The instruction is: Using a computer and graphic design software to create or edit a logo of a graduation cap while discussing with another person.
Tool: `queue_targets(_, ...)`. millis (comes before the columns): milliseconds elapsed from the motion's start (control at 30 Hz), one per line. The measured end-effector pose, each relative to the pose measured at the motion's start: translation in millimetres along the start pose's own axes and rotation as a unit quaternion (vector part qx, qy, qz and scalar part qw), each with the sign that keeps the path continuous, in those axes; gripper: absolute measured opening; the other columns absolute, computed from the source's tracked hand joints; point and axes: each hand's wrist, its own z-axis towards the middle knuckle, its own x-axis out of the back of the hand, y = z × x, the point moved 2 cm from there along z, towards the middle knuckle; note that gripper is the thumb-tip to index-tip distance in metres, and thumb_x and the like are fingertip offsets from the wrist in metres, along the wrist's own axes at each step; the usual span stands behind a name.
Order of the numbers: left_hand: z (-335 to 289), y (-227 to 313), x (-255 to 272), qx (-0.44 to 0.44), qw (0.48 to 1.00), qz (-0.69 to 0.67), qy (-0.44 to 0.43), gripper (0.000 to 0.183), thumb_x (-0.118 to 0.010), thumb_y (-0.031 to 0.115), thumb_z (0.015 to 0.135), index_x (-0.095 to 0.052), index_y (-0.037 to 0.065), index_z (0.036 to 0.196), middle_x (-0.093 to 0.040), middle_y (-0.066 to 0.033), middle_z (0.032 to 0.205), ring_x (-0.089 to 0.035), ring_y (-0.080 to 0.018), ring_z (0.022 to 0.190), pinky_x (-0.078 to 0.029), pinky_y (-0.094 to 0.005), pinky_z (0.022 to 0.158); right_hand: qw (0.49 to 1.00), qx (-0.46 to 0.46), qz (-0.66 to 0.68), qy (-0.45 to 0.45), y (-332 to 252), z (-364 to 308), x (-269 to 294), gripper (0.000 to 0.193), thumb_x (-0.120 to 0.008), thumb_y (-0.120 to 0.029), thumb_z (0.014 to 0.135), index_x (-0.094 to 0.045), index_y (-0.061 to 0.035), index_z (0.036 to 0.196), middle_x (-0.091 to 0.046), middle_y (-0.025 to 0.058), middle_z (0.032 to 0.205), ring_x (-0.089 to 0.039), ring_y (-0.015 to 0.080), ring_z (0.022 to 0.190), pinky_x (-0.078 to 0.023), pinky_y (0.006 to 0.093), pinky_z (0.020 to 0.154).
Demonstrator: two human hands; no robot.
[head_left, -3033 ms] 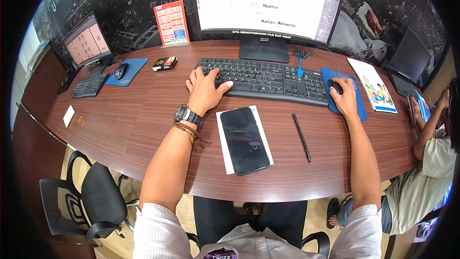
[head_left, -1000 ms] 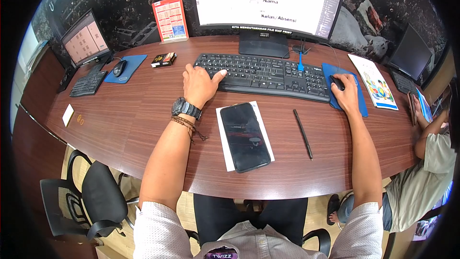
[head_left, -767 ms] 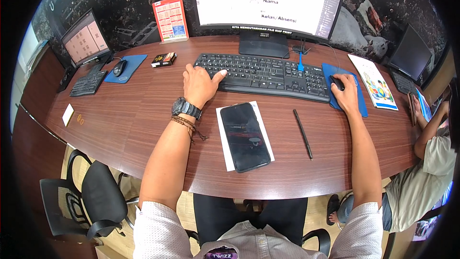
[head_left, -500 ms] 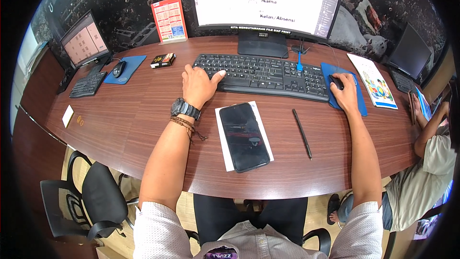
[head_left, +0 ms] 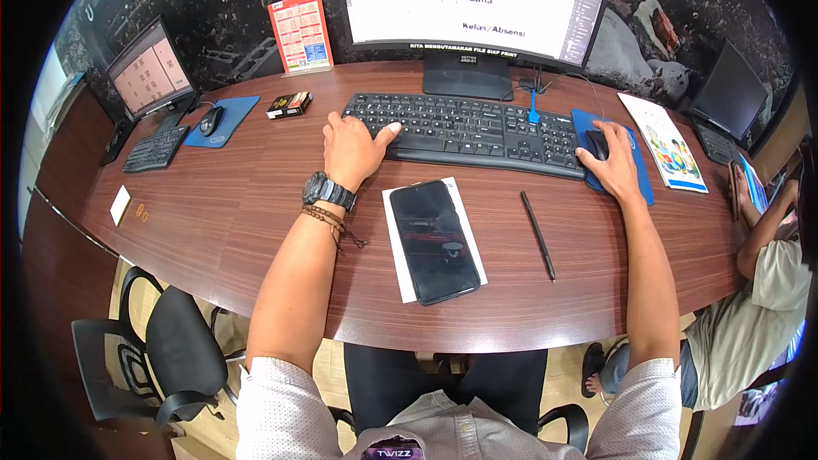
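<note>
My left hand rests at the left end of the black keyboard. Its fingers bend over the corner keys, the thumb stretches out along the lower row, and nothing is held. On the blue mouse pad, my right hand covers the right side of a black computer mouse, with the thumb on the other side near the keyboard's right end. Between my forearms lies a dark-screened smartphone on a white sheet. A thin black stylus-like pen lies to its right.
A large monitor stands behind the keyboard, with a red desk calendar and a small black box to its left. An illustrated booklet lies right of the pad. Another person sits at far right.
My right hand has shifted slightly, its thumb now spread farther left and more of the mouse showing. My left hand stays in place.
</note>
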Motion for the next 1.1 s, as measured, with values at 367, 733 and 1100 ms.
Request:
queue_targets(367,-2,-3,-9,-0.025,0.999,-0.003,0.03,0.079,-0.072,0.057,0.083,-0.055,-0.014,0.11,-0.052,-0.0284,0.115,-0.052,-0.044,0.108,-0.045,-0.0514,0.094,1.0,0.013,-0.001,0.015,-11,2,1,0.036,-0.066,-0.028,0.088,-0.067,-0.0085,0.118,-0.053,0.0184,0.133,-0.05,0.0369,0.127,-0.043,0.0444,0.103)
queue_targets(733,-5,3,-12,-0.028,1.0,0.01,0.003,0.079,-0.069,0.06,0.084,-0.055,-0.012,0.112,-0.048,-0.0296,0.122,-0.046,-0.0455,0.117,-0.039,-0.0573,0.099,0.976,0.195,0.013,-0.093,-93,-17,-25,0.027,-0.061,-0.026,0.095,-0.068,-0.0141,0.118,-0.043,0.0187,0.143,-0.027,0.0411,0.142,-0.025,0.0516,0.117)
queue_targets(1100,-4,2,-13,-0.026,1.0,0.003,-0.009,0.081,-0.068,0.061,0.084,-0.054,-0.013,0.116,-0.046,-0.0309,0.128,-0.043,-0.0467,0.122,-0.036,-0.0599,0.102,0.974,0.195,0.05,-0.099,-99,-18,-21,0.027,-0.058,-0.027,0.097,-0.068,-0.0158,0.119,-0.04,0.0176,0.147,-0.027,0.0403,0.142,-0.025,0.051,0.118)
